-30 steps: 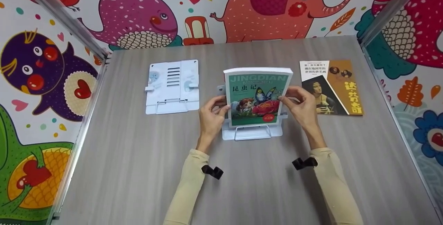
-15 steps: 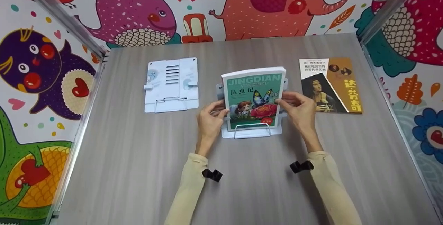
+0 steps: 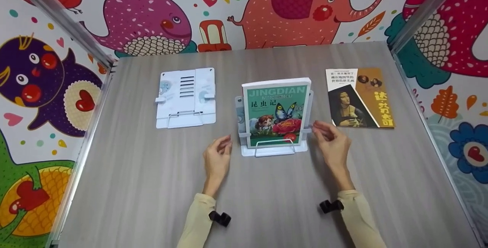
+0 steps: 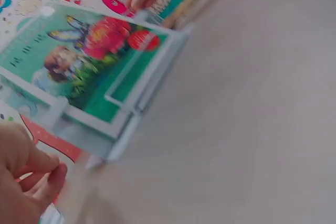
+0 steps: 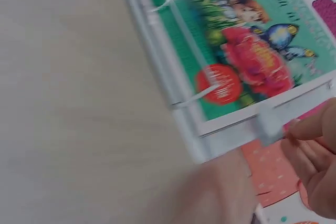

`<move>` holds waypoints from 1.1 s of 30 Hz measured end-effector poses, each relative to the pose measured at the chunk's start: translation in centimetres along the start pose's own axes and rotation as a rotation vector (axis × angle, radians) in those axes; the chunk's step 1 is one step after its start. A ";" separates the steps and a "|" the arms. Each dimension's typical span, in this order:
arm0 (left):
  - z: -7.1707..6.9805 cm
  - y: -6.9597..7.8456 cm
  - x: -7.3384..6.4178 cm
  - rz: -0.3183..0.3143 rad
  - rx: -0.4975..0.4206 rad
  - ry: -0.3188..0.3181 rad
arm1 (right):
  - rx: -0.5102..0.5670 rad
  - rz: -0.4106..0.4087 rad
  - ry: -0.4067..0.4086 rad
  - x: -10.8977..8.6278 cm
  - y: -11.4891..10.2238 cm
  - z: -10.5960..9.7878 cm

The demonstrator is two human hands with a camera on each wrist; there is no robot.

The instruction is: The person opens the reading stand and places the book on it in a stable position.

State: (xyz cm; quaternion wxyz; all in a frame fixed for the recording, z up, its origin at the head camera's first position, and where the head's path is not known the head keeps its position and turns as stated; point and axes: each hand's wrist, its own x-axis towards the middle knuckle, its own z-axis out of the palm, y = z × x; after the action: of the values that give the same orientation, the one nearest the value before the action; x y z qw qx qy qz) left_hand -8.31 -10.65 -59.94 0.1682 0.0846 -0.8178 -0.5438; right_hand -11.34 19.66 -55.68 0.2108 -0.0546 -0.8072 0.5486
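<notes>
A green paperback book (image 3: 276, 114) with a butterfly and a red flower on its cover stands leaning in a white book stand (image 3: 246, 152). The stand's wire bar (image 3: 275, 149) crosses the lower front of the cover. My left hand (image 3: 217, 162) is off to the left of the stand, fingers loosely bent and holding nothing. On the other side, my right hand (image 3: 333, 145) has its fingertips right by the stand's right side tab (image 5: 269, 125); whether they touch it is hard to tell.
A second white book stand (image 3: 187, 99) lies flat at the left. Another book (image 3: 360, 97), with a painted portrait on its cover, lies at the right. Cartoon-printed walls (image 3: 213, 11) enclose the back and sides of the wooden table (image 3: 152, 183).
The book has come down behind the wire bar and stands in the holder. Both hands have let go of it; the left drew back leftward, the right lowered to the side tab.
</notes>
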 end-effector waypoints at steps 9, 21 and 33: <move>0.9 -1.9 -0.8 -0.129 -0.067 -0.059 | -0.007 0.119 -0.059 -1.9 0.4 0.1; 1.9 -1.5 -2.1 -0.096 -0.125 -0.104 | 0.052 0.203 -0.115 -3.8 4.4 1.2; 1.6 1.3 -2.4 -0.074 -0.145 -0.092 | 0.003 0.115 -0.142 -4.4 4.6 1.2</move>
State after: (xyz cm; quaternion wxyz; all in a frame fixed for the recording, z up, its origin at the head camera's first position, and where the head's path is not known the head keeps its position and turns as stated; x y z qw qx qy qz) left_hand -6.62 -7.96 -59.78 0.1158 0.0772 -0.7796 -0.6106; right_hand -8.47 19.01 -61.45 0.1212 -0.0616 -0.8147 0.5637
